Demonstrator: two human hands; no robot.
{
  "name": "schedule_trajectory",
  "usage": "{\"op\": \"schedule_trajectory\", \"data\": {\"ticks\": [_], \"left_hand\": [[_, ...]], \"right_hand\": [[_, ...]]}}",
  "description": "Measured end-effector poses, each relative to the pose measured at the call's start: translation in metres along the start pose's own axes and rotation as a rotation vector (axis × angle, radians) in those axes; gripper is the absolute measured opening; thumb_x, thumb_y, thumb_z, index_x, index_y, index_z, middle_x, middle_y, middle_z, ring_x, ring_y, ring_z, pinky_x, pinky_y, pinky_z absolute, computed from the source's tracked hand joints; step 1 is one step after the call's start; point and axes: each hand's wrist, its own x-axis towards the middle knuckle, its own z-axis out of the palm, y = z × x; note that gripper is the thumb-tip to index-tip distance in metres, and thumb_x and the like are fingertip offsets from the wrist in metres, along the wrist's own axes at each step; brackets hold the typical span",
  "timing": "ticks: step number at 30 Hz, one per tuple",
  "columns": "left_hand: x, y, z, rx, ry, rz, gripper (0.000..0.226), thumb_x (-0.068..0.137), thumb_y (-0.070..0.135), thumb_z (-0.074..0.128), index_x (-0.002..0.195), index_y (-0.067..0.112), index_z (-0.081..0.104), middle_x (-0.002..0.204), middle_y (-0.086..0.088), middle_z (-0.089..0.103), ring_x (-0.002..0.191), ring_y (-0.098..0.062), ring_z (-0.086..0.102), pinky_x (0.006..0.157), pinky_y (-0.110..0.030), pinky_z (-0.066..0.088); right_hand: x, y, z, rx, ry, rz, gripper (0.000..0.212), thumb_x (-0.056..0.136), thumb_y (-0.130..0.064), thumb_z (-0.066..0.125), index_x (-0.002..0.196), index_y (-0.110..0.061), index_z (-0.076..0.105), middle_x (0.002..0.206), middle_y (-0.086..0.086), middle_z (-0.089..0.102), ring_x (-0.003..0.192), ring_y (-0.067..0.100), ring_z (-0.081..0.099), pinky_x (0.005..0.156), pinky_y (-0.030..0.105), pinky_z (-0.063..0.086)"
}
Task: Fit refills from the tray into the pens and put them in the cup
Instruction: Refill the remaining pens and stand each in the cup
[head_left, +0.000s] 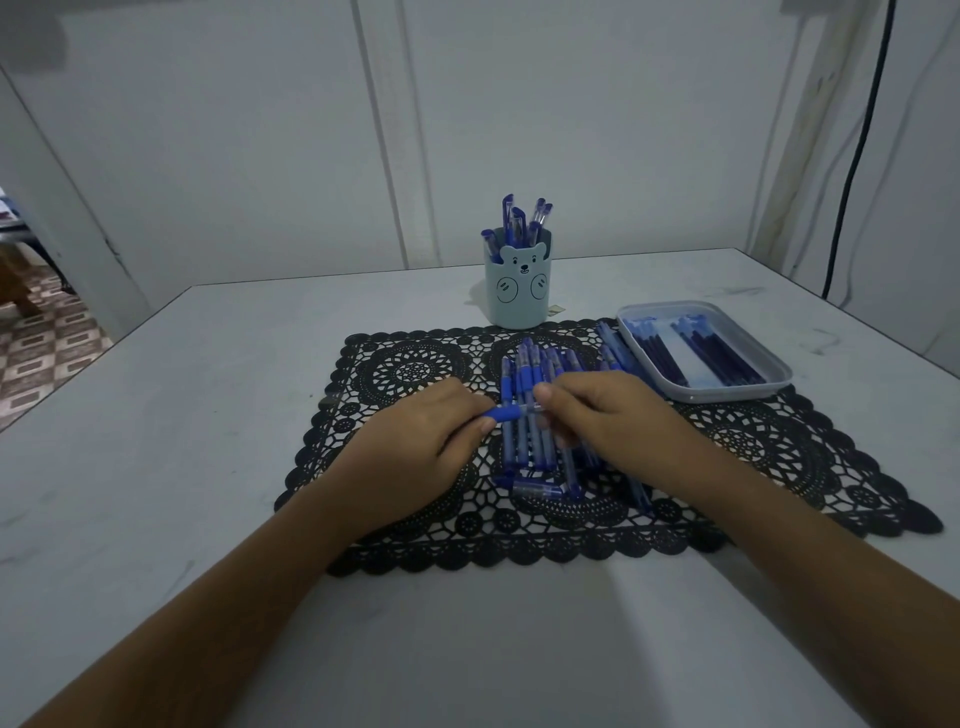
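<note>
Bare forearms (260, 597), left hand (415, 441), right hand (602, 415)

Desk (156, 467): smooth, pale, faintly glossy, with grey veining. Mat (779, 452): black lace-like openwork, matt; the pens (521, 441) on it have clear plastic barrels and opaque blue grips. At the mat's far edge, cup (517, 306) smooth and matt, tray (779, 371) translucent plastic.
</note>
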Motion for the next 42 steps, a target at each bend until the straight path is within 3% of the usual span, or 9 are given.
{"op": "schedule_trajectory", "data": {"ticks": [4,9,15,18,24,28,33,38,42], "left_hand": [[0.001,-0.004,-0.002,-0.036,-0.033,-0.053,0.036,0.091,0.038,0.038,0.106,0.016,0.063,0.079,0.019,0.047,0.078,0.004,0.047,0.066,-0.008,0.035],[0.001,-0.011,-0.007,-0.059,-0.024,-0.129,0.033,0.088,0.035,0.040,0.101,0.016,0.063,0.078,0.009,0.052,0.072,-0.004,0.048,0.062,-0.015,0.036],[0.000,-0.016,-0.007,-0.039,-0.014,-0.144,0.034,0.088,0.035,0.040,0.101,0.015,0.063,0.075,0.014,0.049,0.071,-0.002,0.048,0.062,-0.014,0.032],[0.000,-0.015,-0.006,-0.028,-0.022,-0.142,0.035,0.087,0.036,0.039,0.102,0.016,0.063,0.075,0.014,0.049,0.070,-0.002,0.047,0.061,-0.014,0.032],[0.000,-0.009,-0.002,-0.029,-0.034,-0.110,0.035,0.088,0.037,0.038,0.104,0.017,0.063,0.082,0.007,0.055,0.075,-0.005,0.050,0.067,-0.022,0.041],[0.000,-0.006,0.003,-0.043,-0.039,-0.066,0.036,0.089,0.039,0.039,0.105,0.018,0.063,0.080,0.012,0.052,0.077,-0.002,0.049,0.066,-0.012,0.036],[0.000,-0.012,-0.001,-0.045,-0.017,-0.099,0.034,0.089,0.036,0.039,0.103,0.017,0.063,0.082,0.008,0.054,0.076,-0.004,0.049,0.066,-0.015,0.038],[0.001,-0.026,-0.005,0.000,0.042,-0.170,0.037,0.087,0.036,0.039,0.106,0.015,0.064,0.077,0.014,0.051,0.073,0.001,0.049,0.062,-0.011,0.034],[0.000,-0.031,-0.002,0.016,0.050,-0.216,0.034,0.089,0.035,0.043,0.106,0.014,0.064,0.083,0.005,0.056,0.074,-0.001,0.048,0.063,-0.014,0.034]], "right_hand": [[0.001,0.004,-0.002,0.043,0.022,-0.009,0.008,0.088,-0.024,0.058,0.082,-0.029,0.058,0.075,-0.009,0.059,0.068,0.003,0.052,0.065,0.019,0.044],[0.005,0.009,-0.007,0.007,0.125,0.014,0.011,0.086,-0.023,0.059,0.080,-0.031,0.055,0.076,-0.008,0.057,0.069,0.004,0.052,0.062,0.009,0.040],[-0.002,0.005,-0.010,-0.271,-0.274,-0.049,0.009,0.083,-0.034,0.063,0.089,-0.028,0.062,0.087,-0.010,0.056,0.079,0.004,0.054,0.075,0.021,0.048],[-0.001,0.006,-0.008,-0.369,-0.328,-0.063,0.013,0.084,-0.036,0.062,0.095,-0.030,0.063,0.093,-0.010,0.053,0.082,0.001,0.050,0.077,0.020,0.045],[0.001,0.001,-0.008,-0.084,0.047,0.055,0.016,0.092,-0.038,0.047,0.091,-0.028,0.060,0.070,-0.009,0.058,0.059,-0.004,0.051,0.055,0.009,0.039],[0.000,-0.003,-0.002,-0.033,-0.048,0.054,0.008,0.087,-0.031,0.059,0.082,-0.036,0.062,0.080,0.001,0.067,0.077,0.018,0.063,0.074,0.033,0.051],[0.002,0.000,-0.022,0.034,0.017,0.121,0.009,0.088,-0.021,0.057,0.081,-0.022,0.063,0.069,-0.001,0.060,0.065,0.015,0.056,0.063,0.025,0.048],[0.015,0.031,-0.054,0.275,0.441,0.317,0.021,0.087,-0.012,0.054,0.067,-0.009,0.058,0.058,0.003,0.050,0.057,0.018,0.045,0.053,0.027,0.038],[0.016,0.047,-0.054,-0.149,0.740,0.323,0.015,0.086,-0.018,0.054,0.076,-0.008,0.057,0.069,0.003,0.054,0.070,0.017,0.048,0.063,0.025,0.032]]}}
